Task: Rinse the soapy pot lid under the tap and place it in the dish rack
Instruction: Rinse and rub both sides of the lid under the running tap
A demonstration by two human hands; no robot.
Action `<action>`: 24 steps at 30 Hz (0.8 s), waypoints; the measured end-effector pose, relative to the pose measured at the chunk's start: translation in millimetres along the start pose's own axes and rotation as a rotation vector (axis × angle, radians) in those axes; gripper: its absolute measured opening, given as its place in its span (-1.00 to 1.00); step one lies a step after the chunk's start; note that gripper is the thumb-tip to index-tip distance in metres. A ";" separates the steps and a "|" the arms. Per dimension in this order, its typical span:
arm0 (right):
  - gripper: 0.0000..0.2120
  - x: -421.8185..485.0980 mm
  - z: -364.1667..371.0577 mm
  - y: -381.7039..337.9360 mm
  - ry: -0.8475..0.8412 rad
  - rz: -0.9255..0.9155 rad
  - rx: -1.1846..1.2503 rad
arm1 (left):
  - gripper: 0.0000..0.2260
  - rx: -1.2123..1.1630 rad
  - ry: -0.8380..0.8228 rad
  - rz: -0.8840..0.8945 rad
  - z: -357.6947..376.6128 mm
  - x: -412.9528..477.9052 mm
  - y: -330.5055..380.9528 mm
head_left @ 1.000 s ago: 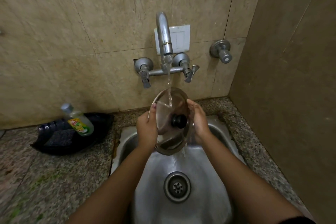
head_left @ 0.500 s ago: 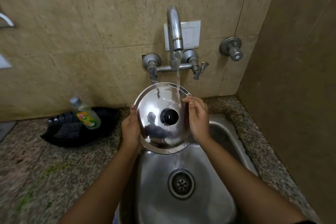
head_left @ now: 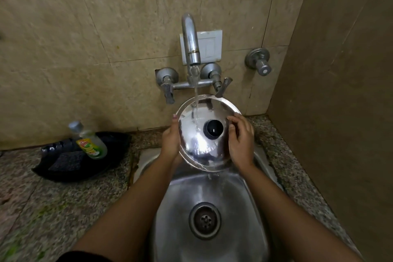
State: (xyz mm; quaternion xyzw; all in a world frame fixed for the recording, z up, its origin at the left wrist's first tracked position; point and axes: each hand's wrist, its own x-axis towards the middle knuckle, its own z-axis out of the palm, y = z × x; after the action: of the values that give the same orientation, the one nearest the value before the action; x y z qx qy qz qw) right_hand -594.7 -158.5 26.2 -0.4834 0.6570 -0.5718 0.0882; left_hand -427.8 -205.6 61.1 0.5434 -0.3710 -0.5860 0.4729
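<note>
Steel pot lid (head_left: 197,144) held tilted over the sink (head_left: 251,229), back edge, black knob (head_left: 213,129) facing the camera. Tap (head_left: 191,42) running; stream hits the lid's top face left of the knob and drains off the lower rim into the basin. Left hand (head_left: 171,142) cups the lid's left rim, fingers curled behind it. Right hand (head_left: 241,140) grips the right rim, fingers loosely bent over the top face. Soap bottle (head_left: 89,141) lies on a dark tray (head_left: 63,168) at the counter's back edge, left of the sink.
</note>
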 end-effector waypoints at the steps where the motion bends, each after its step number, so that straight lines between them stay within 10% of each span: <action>1: -0.74 0.8 -1.3 -0.3 0.011 -0.005 -0.029 | -0.58 0.009 -0.022 0.002 2.0 -1.4 -0.6; 12: -0.58 10.7 11.6 -23.8 -0.196 -0.184 -0.294 | -0.34 0.252 -0.103 0.155 -30.8 -9.5 -3.0; 18: -0.66 22.8 25.9 -68.5 -0.634 -0.660 -0.388 | -0.52 0.425 -0.219 0.312 -38.6 -11.8 7.8; 24: -0.70 43.0 9.4 -37.0 -0.419 -0.251 -0.232 | -0.64 0.133 -0.185 0.098 -53.9 -15.0 2.0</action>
State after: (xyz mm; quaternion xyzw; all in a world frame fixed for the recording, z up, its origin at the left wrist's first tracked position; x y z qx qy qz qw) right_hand -590.9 -191.9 72.8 -0.6755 0.6207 -0.3865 0.0947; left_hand -374.8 -187.4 60.0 0.4985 -0.4774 -0.5838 0.4275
